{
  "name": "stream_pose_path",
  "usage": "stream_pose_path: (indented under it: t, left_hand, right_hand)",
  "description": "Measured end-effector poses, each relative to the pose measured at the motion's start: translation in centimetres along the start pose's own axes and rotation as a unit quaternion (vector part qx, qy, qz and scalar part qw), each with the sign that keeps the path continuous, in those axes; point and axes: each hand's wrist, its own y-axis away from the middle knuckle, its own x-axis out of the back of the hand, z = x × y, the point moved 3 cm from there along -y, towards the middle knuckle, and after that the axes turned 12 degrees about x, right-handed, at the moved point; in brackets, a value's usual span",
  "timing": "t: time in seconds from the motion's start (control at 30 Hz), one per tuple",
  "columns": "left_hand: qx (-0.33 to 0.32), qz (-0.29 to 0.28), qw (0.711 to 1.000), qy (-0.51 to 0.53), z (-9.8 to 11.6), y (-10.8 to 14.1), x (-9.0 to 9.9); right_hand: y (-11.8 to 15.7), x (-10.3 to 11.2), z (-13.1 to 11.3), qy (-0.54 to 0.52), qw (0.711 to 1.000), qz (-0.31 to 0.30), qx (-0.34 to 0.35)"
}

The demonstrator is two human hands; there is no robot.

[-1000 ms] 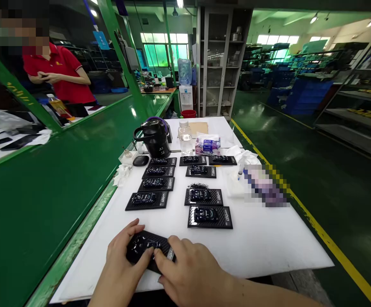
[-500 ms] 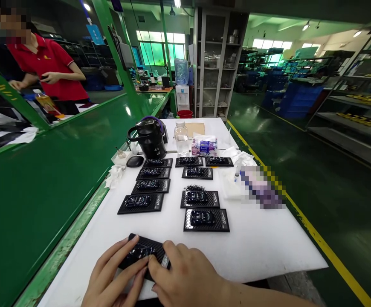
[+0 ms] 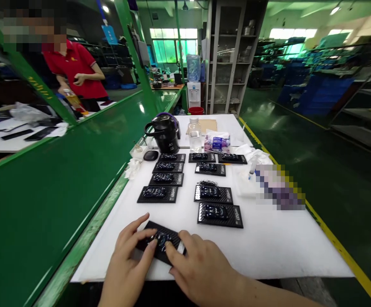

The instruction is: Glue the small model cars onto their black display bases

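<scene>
Low at the near edge of the white table, a small dark blue model car point(image 3: 161, 239) sits on a black textured display base point(image 3: 150, 227), which lies at a slant. My left hand point(image 3: 128, 251) is on the car's left, its thumb and a finger closed on the body while the index finger stretches out past the base. From the other side, my right hand point(image 3: 201, 261) grips the base's right end, with the thumb against the car. Part of the base is hidden by my fingers. Beyond are more cars on matching bases, the nearest model car point(image 3: 215, 212) on the right.
A black jug point(image 3: 166, 135), clear bottle point(image 3: 195, 134), tissue pack point(image 3: 217, 143) and black mouse point(image 3: 150, 155) stand farther back. Crumpled white tissue point(image 3: 133, 168) lies left, a syringe point(image 3: 252, 167) right. Across the green bench, a person in a red shirt point(image 3: 81, 70) stands.
The view has shifted, so the scene sits further right. My left hand's fingers have spread, the index lifting off, with thumb now on the car. The right hand keeps its grip.
</scene>
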Motion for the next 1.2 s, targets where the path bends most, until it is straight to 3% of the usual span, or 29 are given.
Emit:
stream_pose_path:
  t: [0.07, 0.13, 0.63, 0.9, 1.2]
  left_hand:
    - [0.068, -0.017, 0.997, 0.019, 0.2, -0.3, -0.1]
    - [0.091, -0.033, 0.995, 0.028, 0.6, -0.4, -0.3]
    - [0.106, -0.045, 0.993, 0.017, 1.5, -0.3, -0.7]
    - [0.129, -0.082, 0.988, 0.019, 1.5, -0.9, -0.5]
    - [0.15, -0.107, 0.98, 0.075, 1.4, -0.9, 0.1]
  right_hand:
    - [0.2, -0.1, -0.1, -0.002, 1.0, 0.001, -0.009]
    - [0.3, -0.2, -0.2, -0.003, 1.0, 0.003, -0.011]
    - [0.3, -0.3, -0.2, -0.024, 0.999, -0.012, -0.017]
    - [0.5, -0.5, -0.1, -0.036, 0.999, -0.008, -0.024]
    - [0.6, -0.6, -0.1, -0.04, 0.999, -0.001, -0.029]
